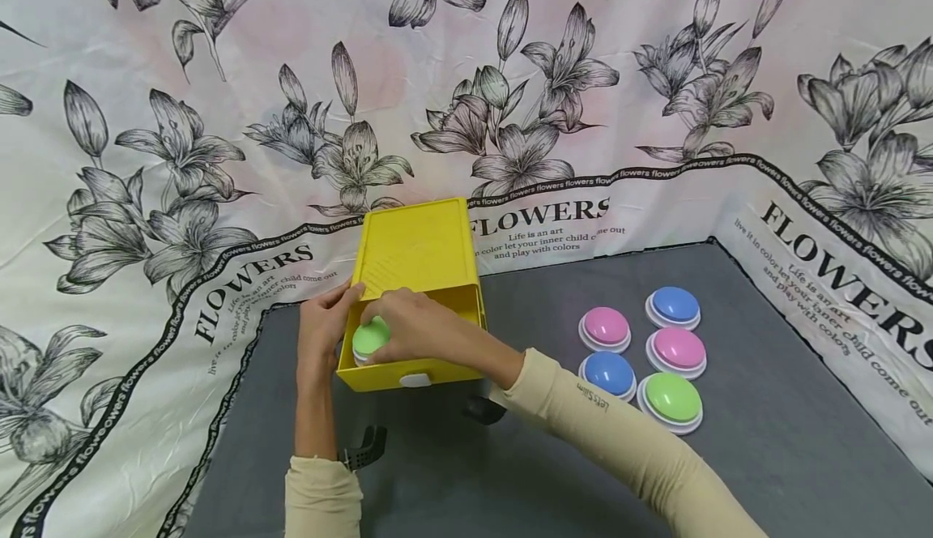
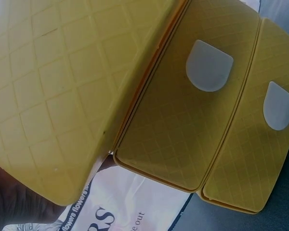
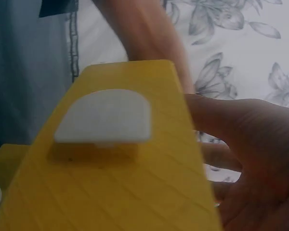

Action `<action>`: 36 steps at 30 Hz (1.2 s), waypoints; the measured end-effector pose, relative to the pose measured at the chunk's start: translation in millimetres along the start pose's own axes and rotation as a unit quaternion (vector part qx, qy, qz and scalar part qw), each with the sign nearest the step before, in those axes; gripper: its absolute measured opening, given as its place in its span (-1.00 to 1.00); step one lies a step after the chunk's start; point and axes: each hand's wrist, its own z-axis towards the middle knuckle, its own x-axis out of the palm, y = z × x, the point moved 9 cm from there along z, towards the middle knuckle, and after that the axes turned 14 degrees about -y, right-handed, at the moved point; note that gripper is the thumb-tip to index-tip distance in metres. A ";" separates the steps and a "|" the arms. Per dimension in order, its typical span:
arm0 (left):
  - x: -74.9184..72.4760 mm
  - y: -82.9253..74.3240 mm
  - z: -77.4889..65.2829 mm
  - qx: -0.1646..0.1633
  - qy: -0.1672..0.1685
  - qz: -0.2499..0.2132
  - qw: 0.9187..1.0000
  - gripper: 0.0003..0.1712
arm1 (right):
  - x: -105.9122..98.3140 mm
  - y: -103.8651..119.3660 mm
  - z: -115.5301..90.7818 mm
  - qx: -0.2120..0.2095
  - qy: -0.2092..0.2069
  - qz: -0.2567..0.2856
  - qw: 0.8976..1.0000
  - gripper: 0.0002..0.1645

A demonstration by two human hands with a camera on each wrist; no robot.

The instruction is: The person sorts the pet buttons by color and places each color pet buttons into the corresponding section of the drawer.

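Our right hand (image 1: 415, 323) is curled round a green button (image 1: 372, 337) and holds it just inside the open yellow drawer (image 1: 408, 372). Our left hand (image 1: 324, 327) pinches the left edge of the yellow box (image 1: 419, 250), fingers bent on the corner, to keep it steady. So both hands are gripping sth, none loose.

The drawer is pulled out toward us, w/ a white tab (image 3: 103, 115) on its front. The left wrist view shows only yellow fronts w/ white tabs, very close, so we can't tell more from it.

To the right on the grey worktop (image 1: 765, 457) sit five more buttons, well apart from the box: a pink button (image 1: 605, 327), a blue button (image 1: 674, 305), a second pink one (image 1: 678, 349), a second blue one (image 1: 608, 373) and a second green one (image 1: 672, 399). They sit close together in a small bunch.

We think the job is only just begun: one button is at the drawer, not let go yet, and five wait outside. We can't see if others are already in there, since the hands hide the inside.

A flower cloth (image 1: 182, 157) hangs round the back and sides.
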 end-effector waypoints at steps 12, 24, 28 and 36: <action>1.4 0.7 -2.3 -0.005 0.007 -0.018 1.000 -0.32 | 18.7 -3.8 1.2 -0.018 0.052 -0.017 0.998 -0.45; 2.4 0.3 -2.3 -0.001 0.009 -0.015 1.000 -0.33 | -2.4 -13.6 -10.2 -0.014 0.019 0.054 0.998 -0.51; 3.4 -0.2 -2.7 -0.002 0.006 -0.015 1.000 -0.31 | -29.2 -17.8 -24.1 -0.011 -0.021 0.081 0.996 -0.53; 3.0 -0.4 -3.7 -0.010 -0.001 -0.020 1.000 -0.30 | -77.0 -52.1 -64.6 0.026 -0.109 0.074 0.991 -0.56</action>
